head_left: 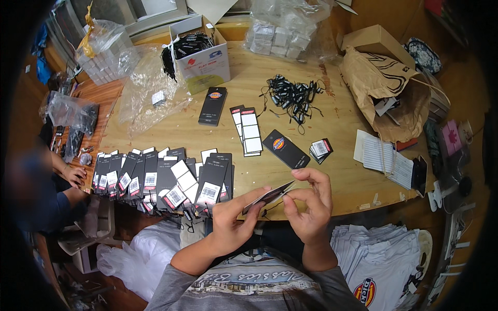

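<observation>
My left hand (232, 222) grips a dark hang tag (275, 193) above the table's front edge, thumb against one face. The tag is tilted, so it shows nearly edge-on. At its right end my right hand (311, 207) closes in a pinch, thumb and fingertips at the tag's edge; anything small between them cannot be made out. Beyond my hands lies a black tag stack (286, 150), with a small pile of barcode labels (321, 149) to its right. White label strips (251, 130) and another black tag stack (212, 106) lie farther back.
Overlapping labelled tags (212, 179) line the front left edge. Black string loops (291, 97) are heaped at the back, near a carton (207, 67) of more strings. A paper bag (386, 93) stands right. White shirts (373, 259) are piled below. Another person's hand (75, 176) rests left.
</observation>
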Motion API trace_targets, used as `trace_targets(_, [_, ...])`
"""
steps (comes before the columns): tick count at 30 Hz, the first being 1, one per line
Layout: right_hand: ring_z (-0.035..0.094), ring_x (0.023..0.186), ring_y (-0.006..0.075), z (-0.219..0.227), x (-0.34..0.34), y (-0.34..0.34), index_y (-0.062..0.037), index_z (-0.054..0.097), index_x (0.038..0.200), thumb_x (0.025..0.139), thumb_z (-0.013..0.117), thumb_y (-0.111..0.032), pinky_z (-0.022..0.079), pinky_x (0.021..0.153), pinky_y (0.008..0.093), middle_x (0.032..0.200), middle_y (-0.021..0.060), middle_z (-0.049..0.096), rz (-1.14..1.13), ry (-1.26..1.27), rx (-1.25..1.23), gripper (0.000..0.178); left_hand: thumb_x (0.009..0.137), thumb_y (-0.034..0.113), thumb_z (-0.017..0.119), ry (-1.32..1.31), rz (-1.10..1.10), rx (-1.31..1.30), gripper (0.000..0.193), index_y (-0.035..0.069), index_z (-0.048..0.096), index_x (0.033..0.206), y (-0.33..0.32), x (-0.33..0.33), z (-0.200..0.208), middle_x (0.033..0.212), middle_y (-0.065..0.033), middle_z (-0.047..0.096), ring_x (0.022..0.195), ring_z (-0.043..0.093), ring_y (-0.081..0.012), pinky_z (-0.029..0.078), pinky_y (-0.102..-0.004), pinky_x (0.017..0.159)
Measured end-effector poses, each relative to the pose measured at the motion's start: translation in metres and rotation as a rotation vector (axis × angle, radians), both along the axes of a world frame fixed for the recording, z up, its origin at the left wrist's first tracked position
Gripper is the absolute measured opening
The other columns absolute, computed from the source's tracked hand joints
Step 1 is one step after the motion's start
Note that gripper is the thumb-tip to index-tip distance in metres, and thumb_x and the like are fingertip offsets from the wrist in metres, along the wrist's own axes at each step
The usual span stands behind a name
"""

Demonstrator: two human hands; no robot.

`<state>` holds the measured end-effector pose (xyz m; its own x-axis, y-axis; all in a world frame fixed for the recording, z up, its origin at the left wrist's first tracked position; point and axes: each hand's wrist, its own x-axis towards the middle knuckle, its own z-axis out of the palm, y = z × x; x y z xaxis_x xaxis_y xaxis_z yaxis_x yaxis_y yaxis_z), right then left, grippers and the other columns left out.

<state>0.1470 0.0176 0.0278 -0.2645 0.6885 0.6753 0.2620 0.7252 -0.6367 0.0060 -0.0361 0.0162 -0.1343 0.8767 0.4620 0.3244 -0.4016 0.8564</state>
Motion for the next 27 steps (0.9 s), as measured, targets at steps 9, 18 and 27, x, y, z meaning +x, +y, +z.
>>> trace_targets(9, [0.053,0.085,0.0276,0.001,-0.001,-0.003,0.0013,0.052,0.072,0.061,0.06,0.005,0.045,0.072,0.0324,0.098,0.0168,0.048,0.021,0.02,-0.092,0.014,0.062,-0.015,0.049,0.16,-0.018,0.091,0.039,-0.002,0.054,0.098,0.0,-0.002,0.004,0.091,-0.0148,0.059,0.073,0.061,-0.0242,0.049,-0.027,0.061])
trace_targets(18, [0.051,0.095,0.0318,-0.004,-0.003,-0.002,0.0037,0.05,0.073,0.064,0.057,0.007,0.042,0.082,0.036,0.103,0.019,0.046,0.129,0.051,-0.122,0.011,0.054,-0.013,0.05,0.333,-0.022,0.244,0.047,-0.001,0.054,0.099,0.005,-0.005,0.006,0.09,-0.0162,0.058,0.071,0.06,-0.0245,0.048,-0.0294,0.059])
trace_targets(27, [0.047,0.1,0.0327,0.01,0.001,-0.003,0.0039,0.05,0.075,0.067,0.055,0.006,0.041,0.079,0.036,0.106,0.0192,0.04,0.038,-0.204,-0.063,0.01,0.061,-0.013,0.05,0.314,0.019,0.211,0.041,0.001,0.054,0.099,0.004,-0.005,0.0,0.083,-0.0143,0.059,0.058,0.059,-0.0218,0.046,-0.0257,0.05])
